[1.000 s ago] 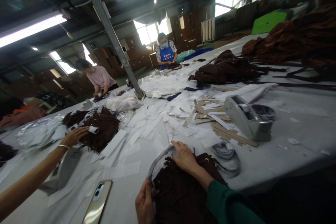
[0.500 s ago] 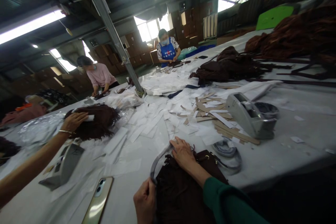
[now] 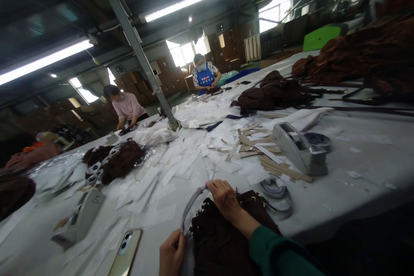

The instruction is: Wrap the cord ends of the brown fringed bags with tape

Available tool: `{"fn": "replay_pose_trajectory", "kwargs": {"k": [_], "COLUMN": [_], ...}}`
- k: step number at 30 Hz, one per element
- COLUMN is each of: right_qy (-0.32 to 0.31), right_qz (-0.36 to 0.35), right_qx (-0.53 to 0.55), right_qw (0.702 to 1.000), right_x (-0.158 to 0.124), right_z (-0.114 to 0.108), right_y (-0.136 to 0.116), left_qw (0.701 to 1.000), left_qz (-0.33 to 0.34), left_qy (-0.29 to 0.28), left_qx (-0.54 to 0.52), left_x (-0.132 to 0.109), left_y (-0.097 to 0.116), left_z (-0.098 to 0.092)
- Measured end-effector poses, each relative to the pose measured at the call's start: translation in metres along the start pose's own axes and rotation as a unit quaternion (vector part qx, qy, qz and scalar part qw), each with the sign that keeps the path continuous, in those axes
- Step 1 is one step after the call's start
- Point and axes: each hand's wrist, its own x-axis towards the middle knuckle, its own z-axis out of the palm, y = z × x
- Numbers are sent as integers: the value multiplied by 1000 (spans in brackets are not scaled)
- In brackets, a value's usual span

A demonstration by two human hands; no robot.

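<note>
"Where is the brown bag (image 3: pixel 221 243)?"

"On the near side of the worktop (image 3: pixel 365 151), fringe showing; the right hand (image 3: pixel 224 198) lies over its upper part, and a green sleeve (image 3: pixel 274 246) hides some of it."

"And the grip?"

"The left hand (image 3: pixel 172 251), at nine o'clock from the bag, is curled closed round one end of a grey strap (image 3: pixel 190 210); the right hand, at twelve, pinches the other."

"What crowds them?"

"A coiled strap (image 3: pixel 275 190) and a tape dispenser (image 3: pixel 300 151) at two; cardboard strips (image 3: pixel 281 167) at one; loose paper (image 3: pixel 187 159) at eleven; a phone (image 3: pixel 124 254) at nine, beyond the left hand; a second dispenser (image 3: pixel 82 215) farther out."
</note>
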Motion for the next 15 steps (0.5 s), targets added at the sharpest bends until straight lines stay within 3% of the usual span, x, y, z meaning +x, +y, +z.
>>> {"fn": "replay_pose_trajectory", "kwargs": {"k": [3, 5, 7, 10, 15], "right_qy": [18, 26, 43, 83, 33], "right_qz": [-71, -117, -170, -203, -88], "right_qx": [3, 7, 17, 39, 87], "right_qw": [997, 993, 984, 975, 992], "right_x": [11, 20, 27, 31, 20], "right_z": [-19, -33, -45, -56, -56], "right_y": [-4, -8, -11, -10, -6], "left_qw": [996, 995, 989, 965, 947], "left_qz": [-25, 21, 73, 67, 8], "left_qy": [45, 22, -63, -195, -223], "left_qx": [-72, -100, -111, -161, -232], "left_x": [30, 46, 53, 52, 43], "left_y": [36, 69, 100, 130, 132], "left_z": [-30, -38, -33, -11, 11]}}
